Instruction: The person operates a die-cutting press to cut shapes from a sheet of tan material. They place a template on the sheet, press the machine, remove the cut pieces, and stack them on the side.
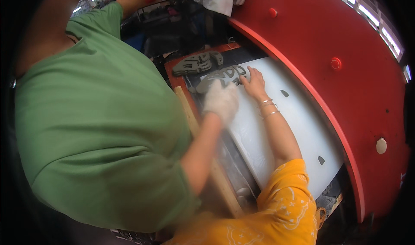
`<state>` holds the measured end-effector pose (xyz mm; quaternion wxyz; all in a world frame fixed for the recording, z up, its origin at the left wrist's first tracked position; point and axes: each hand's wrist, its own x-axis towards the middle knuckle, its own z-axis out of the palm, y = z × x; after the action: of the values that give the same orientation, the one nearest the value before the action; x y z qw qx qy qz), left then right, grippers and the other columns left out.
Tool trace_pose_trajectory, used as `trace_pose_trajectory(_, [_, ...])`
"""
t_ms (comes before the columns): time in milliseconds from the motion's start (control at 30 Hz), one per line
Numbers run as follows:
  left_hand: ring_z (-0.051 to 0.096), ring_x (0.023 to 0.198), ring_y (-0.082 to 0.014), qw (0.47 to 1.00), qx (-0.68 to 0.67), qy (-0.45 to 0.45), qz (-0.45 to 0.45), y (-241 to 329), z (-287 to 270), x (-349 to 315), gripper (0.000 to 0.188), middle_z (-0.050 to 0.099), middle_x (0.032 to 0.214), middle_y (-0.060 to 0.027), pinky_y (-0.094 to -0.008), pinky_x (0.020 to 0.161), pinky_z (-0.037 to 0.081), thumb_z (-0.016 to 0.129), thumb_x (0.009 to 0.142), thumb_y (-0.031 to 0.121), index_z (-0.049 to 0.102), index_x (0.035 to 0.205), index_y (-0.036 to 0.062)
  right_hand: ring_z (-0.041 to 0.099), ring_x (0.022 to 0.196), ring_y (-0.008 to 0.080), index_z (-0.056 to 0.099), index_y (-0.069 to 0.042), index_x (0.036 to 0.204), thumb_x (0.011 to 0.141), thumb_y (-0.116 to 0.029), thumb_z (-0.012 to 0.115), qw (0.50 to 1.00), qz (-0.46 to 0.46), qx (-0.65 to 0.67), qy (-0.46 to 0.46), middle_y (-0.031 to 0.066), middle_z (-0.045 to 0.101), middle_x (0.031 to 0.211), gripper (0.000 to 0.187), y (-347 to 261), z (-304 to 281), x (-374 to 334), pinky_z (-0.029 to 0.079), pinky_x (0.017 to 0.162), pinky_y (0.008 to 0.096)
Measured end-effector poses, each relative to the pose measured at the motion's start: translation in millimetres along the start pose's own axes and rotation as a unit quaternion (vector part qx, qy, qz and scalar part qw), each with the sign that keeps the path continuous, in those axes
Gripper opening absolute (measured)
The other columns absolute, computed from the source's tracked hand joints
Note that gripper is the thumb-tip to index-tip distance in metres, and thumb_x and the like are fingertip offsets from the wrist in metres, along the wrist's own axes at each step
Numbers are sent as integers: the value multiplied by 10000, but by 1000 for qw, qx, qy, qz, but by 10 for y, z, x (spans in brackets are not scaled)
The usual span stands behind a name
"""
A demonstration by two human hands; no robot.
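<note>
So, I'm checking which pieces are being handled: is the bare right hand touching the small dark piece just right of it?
Apart. The head view shows bare white sheet between the right hand and the small dark piece.

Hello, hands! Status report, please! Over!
Right hand open, at grey cutout piece. Left hand not in view. In the way: co-worker's white-gloved hand, close beside, blurred.

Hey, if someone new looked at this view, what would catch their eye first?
Probably the big red panel curving down the right side, set against the co-worker's green shirt filling the left. Next, near the centre, the co-worker's gloved hand and the braceleted right hand meet at a grey openwork piece by the far end of the white sheet.
</note>
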<state>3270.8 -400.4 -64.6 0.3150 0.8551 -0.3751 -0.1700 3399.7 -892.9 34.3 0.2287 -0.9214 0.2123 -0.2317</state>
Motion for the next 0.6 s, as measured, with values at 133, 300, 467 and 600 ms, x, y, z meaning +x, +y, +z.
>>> trace_pose_trajectory(133, [601,822,-236,982,-69,7,-178,-376,482,-871,331,669,916,-122,-415,698,488,493,897,341,692,940,80,162,1404,352,269,-40,1437,887,-498,506,964,-53,-189,-180,228,225,1491,754,-172,-498,-816,125,1141,468])
trace_pose_trajectory(300, [609,808,-238,950,-100,26,-293,-576,900,-1616,361,671,915,-133,-415,698,494,486,905,366,689,953,70,137,1419,321,263,-34,1439,893,-514,479,945,-135,-180,-237,205,220,1501,759,54,-846,-1411,86,1156,446])
trace_pose_trajectory(467, [618,793,-241,936,-93,47,-335,-682,976,-1963,391,673,915,-144,-415,697,499,480,914,390,685,965,61,178,1404,348,285,-29,1427,860,-542,532,955,-100,-187,-205,210,248,1489,803,2,-914,-1436,124,1141,483])
trace_pose_trajectory(600, [621,788,-243,935,-86,45,-342,-774,915,-1858,401,671,916,-149,-415,698,502,479,916,399,681,973,56,210,1388,374,330,-68,1417,881,-437,556,940,-231,-28,-248,200,303,1467,689,-228,-832,-1414,170,1125,511])
